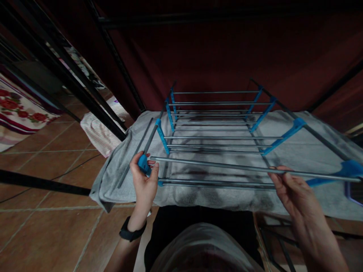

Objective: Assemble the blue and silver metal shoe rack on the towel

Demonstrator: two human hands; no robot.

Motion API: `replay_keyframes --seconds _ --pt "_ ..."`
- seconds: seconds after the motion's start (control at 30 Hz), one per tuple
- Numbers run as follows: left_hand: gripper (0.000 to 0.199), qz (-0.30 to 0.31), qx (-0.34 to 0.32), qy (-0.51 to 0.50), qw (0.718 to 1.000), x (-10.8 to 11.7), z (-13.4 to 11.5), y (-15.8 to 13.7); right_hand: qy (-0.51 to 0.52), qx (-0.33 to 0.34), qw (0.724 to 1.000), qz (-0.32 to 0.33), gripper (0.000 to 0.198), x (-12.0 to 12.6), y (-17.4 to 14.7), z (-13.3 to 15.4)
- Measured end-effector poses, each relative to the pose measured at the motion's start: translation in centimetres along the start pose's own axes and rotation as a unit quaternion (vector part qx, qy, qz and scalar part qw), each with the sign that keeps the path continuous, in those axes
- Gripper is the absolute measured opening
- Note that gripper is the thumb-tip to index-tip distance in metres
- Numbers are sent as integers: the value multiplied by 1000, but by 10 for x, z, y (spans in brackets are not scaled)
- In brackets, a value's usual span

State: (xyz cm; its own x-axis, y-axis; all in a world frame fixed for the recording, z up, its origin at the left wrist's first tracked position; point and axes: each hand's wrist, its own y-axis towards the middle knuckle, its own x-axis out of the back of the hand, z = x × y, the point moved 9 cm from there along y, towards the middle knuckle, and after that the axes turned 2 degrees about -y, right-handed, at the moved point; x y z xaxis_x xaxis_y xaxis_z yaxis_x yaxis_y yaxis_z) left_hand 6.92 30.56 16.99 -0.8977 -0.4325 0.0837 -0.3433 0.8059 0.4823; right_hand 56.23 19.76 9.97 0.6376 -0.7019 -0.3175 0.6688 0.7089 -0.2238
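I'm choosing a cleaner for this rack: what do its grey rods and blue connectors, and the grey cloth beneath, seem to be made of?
Slim round grey rods: probably metal, with a dull satin sheen along their length.
Blue angular connectors: likely moulded plastic, smooth-looking and evenly coloured.
Soft grey cloth: matt textile, judging by its folds; the fibre cannot be told.

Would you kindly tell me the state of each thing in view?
Left hand: gripping the blue connector.
Right hand: pinching the front rod.
Front rod: left end outside the blue connector; right end unclear.
Rack: resting on the gray cloth, crossbars fitted.
Loose pole: lying unattached.
Gray cloth: spread out, wrinkled.
Black wristband: fastened.
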Motion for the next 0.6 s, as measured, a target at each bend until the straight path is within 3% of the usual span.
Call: replay_keyframes --seconds 0.2,0.37,0.6 --pt "58 6 4 -14 1000 -1 -1 0 -25 17 998 61 27 -2 10 -4" --pt "58 2 -2 -4 1000 0 -2 0 -9 9 999 35 24 5 21 -12" --pt "54 11 -19 -14 1000 3 2 3 -13 -13 994 103 27 -35 49 -49"
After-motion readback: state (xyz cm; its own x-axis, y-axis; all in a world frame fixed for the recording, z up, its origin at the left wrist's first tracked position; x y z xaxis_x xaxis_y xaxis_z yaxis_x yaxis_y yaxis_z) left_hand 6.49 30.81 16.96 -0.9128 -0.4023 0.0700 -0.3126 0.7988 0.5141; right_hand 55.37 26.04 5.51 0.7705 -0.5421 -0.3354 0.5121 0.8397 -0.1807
